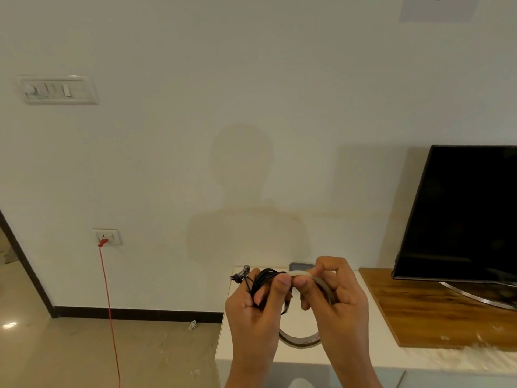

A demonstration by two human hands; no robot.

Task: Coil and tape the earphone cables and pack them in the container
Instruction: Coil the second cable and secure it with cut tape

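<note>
Head view: we look forward and down at both hands, raised together above the left end of a white counter that runs along the wall.

Left hand: our left hand is closed around a black earphone cable already gathered into a coil, thumb pressed across the top of the bundle; the plug and earbud ends stick out to the left past the fingers.

Right hand: our right hand is closed on a roll of tape, fingers wrapped over its upper arc, while the lower arc hangs free between the wrists.

Meeting point: our two thumbs touch at the spot where the top of the roll sits against the coil.

Step in hand: we judge this to be taping, with coiling done for this cable.

Tape end: we cannot tell whether a free strip has been peeled loose.

Next move: we would need to find and lift the tape end, draw out a short strip, and wrap it round the bundle without slackening the left grip.

Container: a grey rim at the counter's back edge, behind our hands, may be it; we cannot be sure.

Elsewhere: a dark television stands on a wooden board toward the counter's right end.
</note>
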